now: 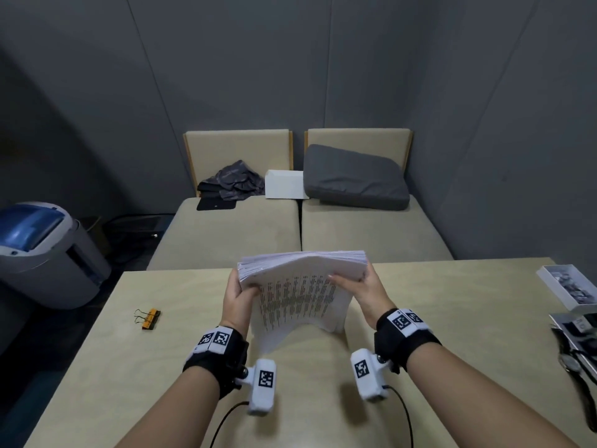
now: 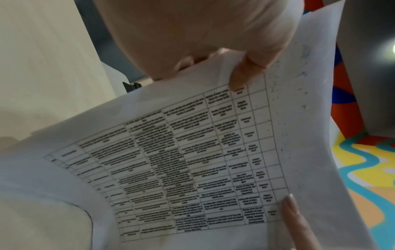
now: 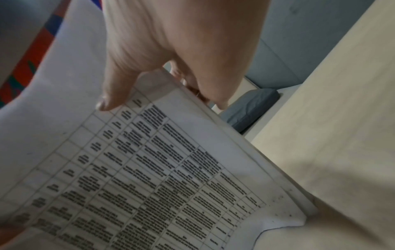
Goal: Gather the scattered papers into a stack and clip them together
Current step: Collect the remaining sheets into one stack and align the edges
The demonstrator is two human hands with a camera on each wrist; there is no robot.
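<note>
A thick stack of white papers (image 1: 300,286), its front sheet printed with a table, stands on its lower edge on the beige table (image 1: 129,367), bowed toward me. My left hand (image 1: 237,294) grips the stack's upper left side, thumb on the printed face. My right hand (image 1: 361,286) grips the upper right side, thumb on the front, fingers behind. In the left wrist view the printed sheet (image 2: 192,160) fills the frame under my left hand (image 2: 235,55). The right wrist view shows the stack (image 3: 149,169) and my right hand (image 3: 162,64). An orange binder clip (image 1: 149,317) lies on the table to the left, apart from both hands.
A small white box (image 1: 568,284) with dark items and some papers with a black strap (image 1: 578,344) sit at the table's right edge. Beyond the table is a beige sofa (image 1: 290,227) with a grey cushion. A grey and blue bin (image 1: 42,253) stands at the left.
</note>
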